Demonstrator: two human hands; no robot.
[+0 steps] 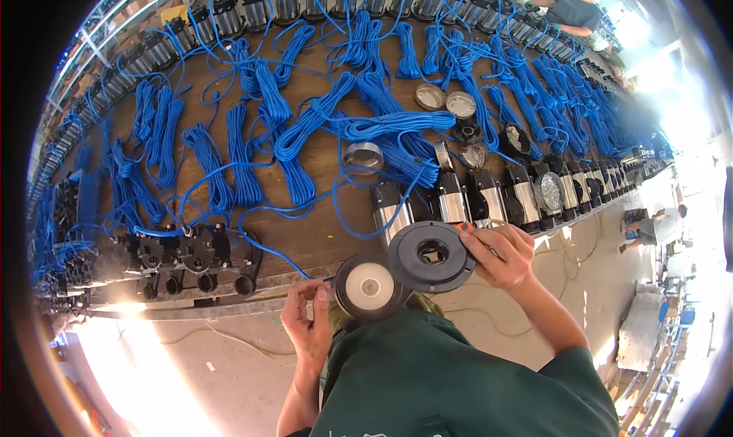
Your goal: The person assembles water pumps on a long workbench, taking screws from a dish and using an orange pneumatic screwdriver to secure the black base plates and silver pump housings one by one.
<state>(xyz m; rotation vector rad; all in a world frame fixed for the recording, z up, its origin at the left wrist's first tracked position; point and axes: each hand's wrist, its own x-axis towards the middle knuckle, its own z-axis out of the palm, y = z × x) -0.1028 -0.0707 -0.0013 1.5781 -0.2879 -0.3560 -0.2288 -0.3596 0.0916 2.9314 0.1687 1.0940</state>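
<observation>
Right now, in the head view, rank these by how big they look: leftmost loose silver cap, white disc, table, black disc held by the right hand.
1. Table
2. Black disc
3. White disc
4. Silver cap
The discs seem nearer the camera, so real sizes may differ.

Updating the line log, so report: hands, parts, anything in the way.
Right hand gripping black flanged disc by its rim. Left hand beside cream-centred disc, grip unclear. Blue cable runs to left hand; coiled bundles crowd table.
</observation>
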